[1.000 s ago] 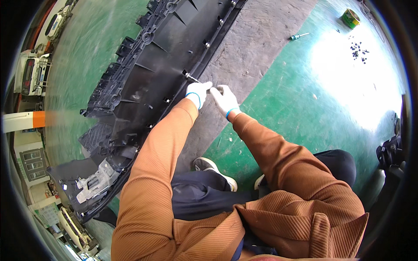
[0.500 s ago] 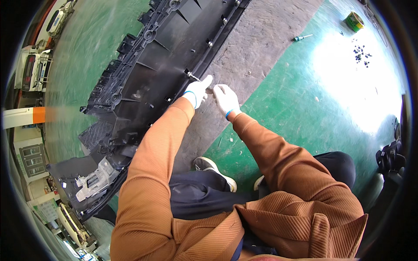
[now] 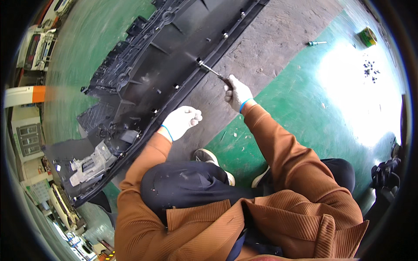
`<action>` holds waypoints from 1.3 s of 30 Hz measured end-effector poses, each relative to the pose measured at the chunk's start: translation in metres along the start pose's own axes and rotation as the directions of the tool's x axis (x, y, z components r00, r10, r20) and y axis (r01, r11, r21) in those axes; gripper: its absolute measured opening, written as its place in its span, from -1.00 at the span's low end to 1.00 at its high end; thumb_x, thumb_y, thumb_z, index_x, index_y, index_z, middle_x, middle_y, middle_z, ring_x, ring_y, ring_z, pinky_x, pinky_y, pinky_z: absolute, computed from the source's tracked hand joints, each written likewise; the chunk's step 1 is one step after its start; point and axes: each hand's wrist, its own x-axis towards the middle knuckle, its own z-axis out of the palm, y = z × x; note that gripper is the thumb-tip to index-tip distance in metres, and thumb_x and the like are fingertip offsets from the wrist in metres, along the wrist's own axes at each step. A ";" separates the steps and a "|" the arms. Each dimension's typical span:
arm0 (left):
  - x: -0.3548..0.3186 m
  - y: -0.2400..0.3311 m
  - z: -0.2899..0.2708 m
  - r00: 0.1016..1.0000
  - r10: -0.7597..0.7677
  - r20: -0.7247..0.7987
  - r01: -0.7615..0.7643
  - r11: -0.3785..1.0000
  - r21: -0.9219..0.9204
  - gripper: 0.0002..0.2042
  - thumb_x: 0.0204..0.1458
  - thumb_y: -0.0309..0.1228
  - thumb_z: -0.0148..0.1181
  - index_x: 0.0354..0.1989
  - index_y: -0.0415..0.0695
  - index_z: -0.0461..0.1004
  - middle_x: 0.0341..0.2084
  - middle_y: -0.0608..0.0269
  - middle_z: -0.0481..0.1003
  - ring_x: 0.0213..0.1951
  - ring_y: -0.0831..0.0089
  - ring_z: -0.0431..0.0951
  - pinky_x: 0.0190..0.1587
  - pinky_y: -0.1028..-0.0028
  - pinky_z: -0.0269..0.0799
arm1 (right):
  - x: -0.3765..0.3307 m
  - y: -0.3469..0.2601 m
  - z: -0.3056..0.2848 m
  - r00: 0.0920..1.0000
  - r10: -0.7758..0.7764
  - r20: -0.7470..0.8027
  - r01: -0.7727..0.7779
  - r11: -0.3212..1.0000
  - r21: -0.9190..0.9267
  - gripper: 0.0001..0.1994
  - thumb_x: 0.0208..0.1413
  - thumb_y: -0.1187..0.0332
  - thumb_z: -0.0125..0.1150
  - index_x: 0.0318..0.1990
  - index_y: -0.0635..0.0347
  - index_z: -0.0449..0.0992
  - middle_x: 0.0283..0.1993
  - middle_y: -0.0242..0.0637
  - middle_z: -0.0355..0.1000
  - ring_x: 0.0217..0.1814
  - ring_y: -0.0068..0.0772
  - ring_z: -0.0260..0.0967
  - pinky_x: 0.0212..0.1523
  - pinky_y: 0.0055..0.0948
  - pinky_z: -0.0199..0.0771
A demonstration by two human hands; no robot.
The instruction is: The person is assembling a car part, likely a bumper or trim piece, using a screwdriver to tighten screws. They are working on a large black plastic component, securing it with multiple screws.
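My gloved right hand [image 3: 238, 93] is closed around the dark handle of a screwdriver [image 3: 212, 70]. The metal shaft slants up and left, its tip at a bright fastener [image 3: 200, 63] along the near edge of a large black plastic panel, which looks like a car bumper [image 3: 174, 54]. My gloved left hand [image 3: 179, 122] hovers by the same edge, lower down. Its fingers are loosely bent with the tips apart, and nothing shows in them. More small metal fasteners [image 3: 225, 35] line this edge.
A grey mat [image 3: 272, 48] lies under the panel on the green floor. Off to the right are a second screwdriver [image 3: 316, 43], a tape roll [image 3: 367, 37] and scattered small black pieces [image 3: 371, 71]. A grey bracket [image 3: 92, 164] sits at the panel's lower end.
My left hand has left the screwdriver's shaft and dropped down and left. My right hand has moved slightly right, the screwdriver now plainly visible in it. The whole view has shifted a little.
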 end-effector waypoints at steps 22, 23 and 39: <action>0.022 -0.062 -0.018 0.912 0.102 -0.398 -0.352 0.694 -0.628 -0.77 0.48 -0.28 0.03 0.07 -0.13 0.50 -0.17 0.26 0.58 -0.11 0.44 0.59 -0.08 0.42 0.52 | -0.046 -0.004 -0.016 0.918 0.171 0.357 0.111 0.755 -0.647 -0.66 0.33 0.28 0.23 0.15 0.25 0.60 -0.29 -0.40 0.51 -0.32 -0.59 0.38 -0.26 -0.51 0.42; 0.023 -0.063 -0.021 0.903 0.139 -0.407 -0.375 0.717 -0.587 -0.75 0.49 -0.27 0.01 0.11 -0.15 0.48 -0.10 0.21 0.60 -0.11 0.43 0.59 -0.08 0.42 0.51 | -0.047 -0.001 -0.014 0.923 0.170 0.345 0.136 0.694 -0.707 -0.68 0.33 0.29 0.22 0.13 0.25 0.61 -0.31 -0.41 0.51 -0.34 -0.59 0.38 -0.26 -0.51 0.41; 0.018 -0.035 0.011 0.758 0.281 -0.588 -0.447 0.881 -0.155 -0.81 0.36 -0.33 0.22 -0.01 -0.17 0.53 -0.13 0.09 0.64 -0.28 0.36 0.66 -0.31 0.47 0.53 | -0.045 -0.002 -0.007 0.918 0.179 0.353 0.206 0.545 -0.813 -0.64 0.33 0.32 0.27 0.24 0.15 0.58 -0.18 -0.47 0.55 -0.18 -0.61 0.45 -0.14 -0.50 0.51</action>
